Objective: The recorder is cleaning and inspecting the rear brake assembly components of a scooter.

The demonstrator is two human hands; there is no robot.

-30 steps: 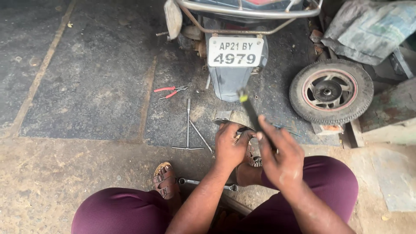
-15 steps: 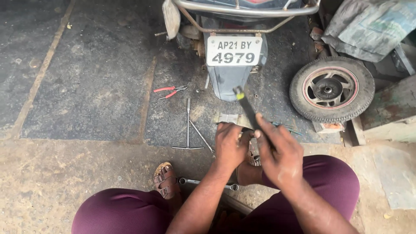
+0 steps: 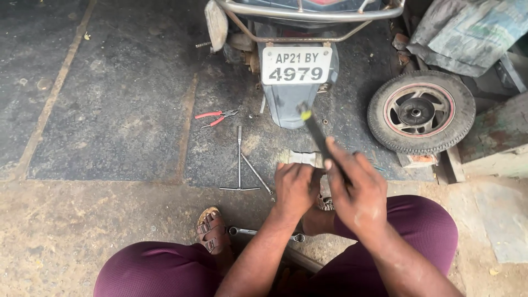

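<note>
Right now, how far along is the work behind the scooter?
Done: a wheel lies off to the side; pliers and a T-handle wrench lie on the floor. In hand: right hand grips a black tool, left hand steadies a small part. What remains can't be told.

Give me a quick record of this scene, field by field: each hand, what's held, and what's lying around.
left hand: presses down on a small metal part on the floor
right hand: grips a dark tool with a yellow tip, tilted up
tools on floor: red-handled pliers; T-handle wrench
vehicle: scooter rear just ahead
loose wheel: lying flat at right
footwear: brown sandal
</note>
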